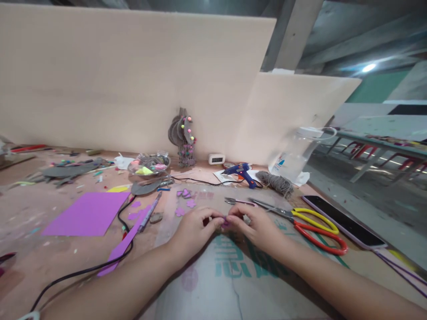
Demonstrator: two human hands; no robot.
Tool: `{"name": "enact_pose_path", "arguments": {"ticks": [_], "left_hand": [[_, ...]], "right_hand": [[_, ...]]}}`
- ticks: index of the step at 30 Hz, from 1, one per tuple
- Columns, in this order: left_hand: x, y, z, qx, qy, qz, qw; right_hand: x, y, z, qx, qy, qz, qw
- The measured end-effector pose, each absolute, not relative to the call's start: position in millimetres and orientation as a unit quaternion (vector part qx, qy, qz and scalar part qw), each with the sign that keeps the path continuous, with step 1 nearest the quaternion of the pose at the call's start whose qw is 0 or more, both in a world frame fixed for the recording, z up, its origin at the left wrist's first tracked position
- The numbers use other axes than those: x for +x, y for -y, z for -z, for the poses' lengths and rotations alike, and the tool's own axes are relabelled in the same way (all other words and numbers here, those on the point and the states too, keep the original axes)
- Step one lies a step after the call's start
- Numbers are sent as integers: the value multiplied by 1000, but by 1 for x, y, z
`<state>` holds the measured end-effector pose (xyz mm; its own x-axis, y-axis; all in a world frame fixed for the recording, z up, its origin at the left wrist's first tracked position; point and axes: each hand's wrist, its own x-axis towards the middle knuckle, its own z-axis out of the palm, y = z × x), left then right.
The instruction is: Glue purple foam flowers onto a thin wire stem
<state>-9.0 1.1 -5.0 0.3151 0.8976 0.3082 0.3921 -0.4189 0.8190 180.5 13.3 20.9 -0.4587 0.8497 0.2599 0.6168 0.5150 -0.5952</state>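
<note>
Between the fingertips of both hands is a small purple piece (226, 222), mostly covered, so its exact shape is hard to see. My left hand (196, 226) pinches it from the left, and my right hand (253, 224) pinches it from the right. Just beyond my left hand lie purple flower cutouts (180, 211) and a few darker purple pieces (184, 193). Past my right hand rest small snips (240, 202) and large scissors (312, 224) with one yellow and one red handle loop.
A purple sheet (88, 213), a purple strip (125, 246), a pen (150, 211) and a black cord (83, 269) lie left. Behind stand a bowl (149, 166), a grey decorated model (183, 138), a blue glue gun (243, 172), grey yarn (275, 183) and a bottle (293, 153). A phone (343, 220) lies right.
</note>
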Motion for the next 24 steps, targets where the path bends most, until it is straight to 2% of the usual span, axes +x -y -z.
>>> {"name": "enact_pose_path", "arguments": {"ticks": [7,10,14,16,21,24], "left_hand": [[-7,1,1,739,-429,-386,347],[-6,0,0,723,-444,-395,352],[-6,-4,2,659,-459,-413,429],[-7,-6,2,637,-469,-419,445],[-9,-9,1,622,-489,-433,432],[-9,-10,2,624,-494,-437,418]], "right_hand": [[179,-10,-20,-436,829,-235,259],[183,-12,-25,-441,828,-198,286],[201,-27,-42,-467,810,-139,326],[215,-39,-48,-489,808,-127,303],[245,-66,-35,-536,819,-115,170],[249,-70,-23,-515,842,-75,145]]}}
